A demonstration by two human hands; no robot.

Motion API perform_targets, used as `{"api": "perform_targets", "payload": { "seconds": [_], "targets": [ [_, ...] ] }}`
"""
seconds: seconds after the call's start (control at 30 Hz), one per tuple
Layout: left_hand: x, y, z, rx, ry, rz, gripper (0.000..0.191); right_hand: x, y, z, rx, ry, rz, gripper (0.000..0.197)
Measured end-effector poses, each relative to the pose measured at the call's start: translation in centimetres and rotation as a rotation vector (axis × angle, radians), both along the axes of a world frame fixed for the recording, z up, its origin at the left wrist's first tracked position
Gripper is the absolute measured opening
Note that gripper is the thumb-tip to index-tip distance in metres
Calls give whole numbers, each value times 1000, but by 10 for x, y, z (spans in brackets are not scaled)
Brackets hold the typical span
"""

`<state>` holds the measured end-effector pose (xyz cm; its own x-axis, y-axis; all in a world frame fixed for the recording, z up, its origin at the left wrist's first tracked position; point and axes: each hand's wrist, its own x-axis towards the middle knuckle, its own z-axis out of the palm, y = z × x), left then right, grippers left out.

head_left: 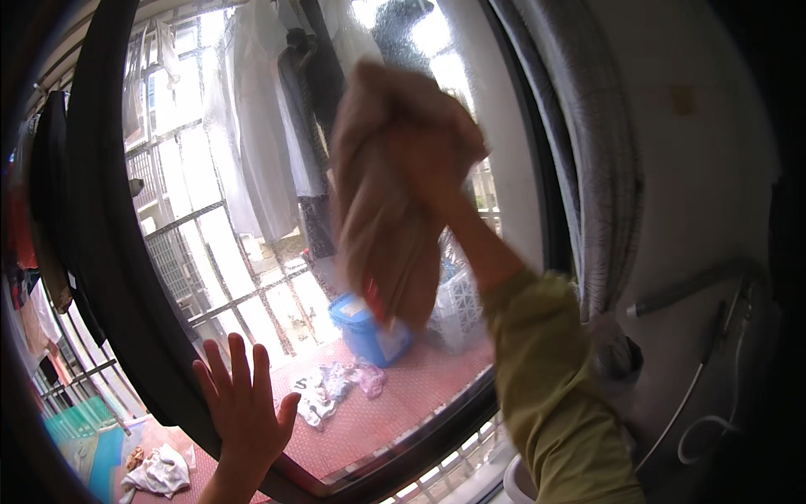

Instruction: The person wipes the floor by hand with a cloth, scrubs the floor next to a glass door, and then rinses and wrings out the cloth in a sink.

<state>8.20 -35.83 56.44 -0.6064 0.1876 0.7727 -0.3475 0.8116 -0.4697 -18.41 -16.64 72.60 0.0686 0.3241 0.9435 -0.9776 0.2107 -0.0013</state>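
Note:
A brown cloth [384,189] is bunched in my right hand [428,164], its lower part hanging down, blurred by motion. Hand and cloth are up against or just before the upper right of a window pane [277,264]; whether they touch it I cannot tell. Lower left, my left hand [245,403] is raised with fingers spread and holds nothing. It is beside the dark window frame [107,208], overlapping the lower left of the pane; contact there is not certain.
Beyond the glass hang clothes [258,126] before a metal grille [214,214]. A blue bucket [371,334], a white basket [456,309] and crumpled cloths [334,384] stand or lie on a red mat [371,435]. A grey curtain [598,157] hangs at right, near a cable [677,403].

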Motion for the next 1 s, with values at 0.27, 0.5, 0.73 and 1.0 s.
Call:
{"api": "perform_targets", "payload": {
  "seconds": [0.27,0.5,0.73,1.0],
  "targets": [
    [-7,2,4,-32,13,33,66,-44,64,-81,-26,-257,-255,23],
    [-11,5,2,-17,37,-16,64,86,-27,-186,239,-234,15,31],
    [-4,15,23,29,119,-624,67,107,-50,-85,355,301,-45,42],
    [-125,89,162,-436,375,-274,74,23,-22,33,127,507,-241,34]
  ]
}}
